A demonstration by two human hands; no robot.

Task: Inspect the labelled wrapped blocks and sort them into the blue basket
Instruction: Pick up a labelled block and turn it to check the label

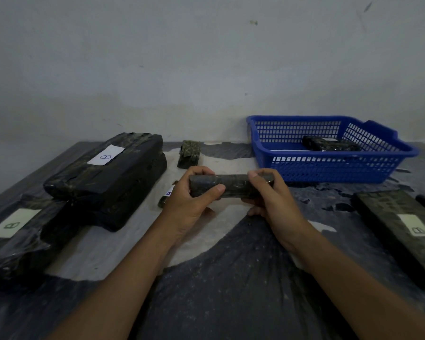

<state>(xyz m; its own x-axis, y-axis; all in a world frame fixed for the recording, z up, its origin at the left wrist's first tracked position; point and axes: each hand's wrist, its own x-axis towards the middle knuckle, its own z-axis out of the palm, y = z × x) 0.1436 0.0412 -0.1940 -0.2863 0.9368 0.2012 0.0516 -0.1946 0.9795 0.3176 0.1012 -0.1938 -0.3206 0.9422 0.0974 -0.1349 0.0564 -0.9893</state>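
Both hands hold a dark wrapped cylindrical block (233,186) level above the table's middle. My left hand (194,195) grips its left end and my right hand (270,195) grips its right end. No label shows on it from here. The blue basket (334,168) stands at the back right, just beyond the held block, with one dark wrapped block (329,143) inside. A small block with a B label (166,196) lies on the table, partly hidden behind my left hand.
A large wrapped block labelled B (108,175) lies at the left, another labelled B (17,241) at the near left. A small block (189,153) sits at the back centre. A long flat block labelled B (400,229) lies at the right. A wall rises behind the table.
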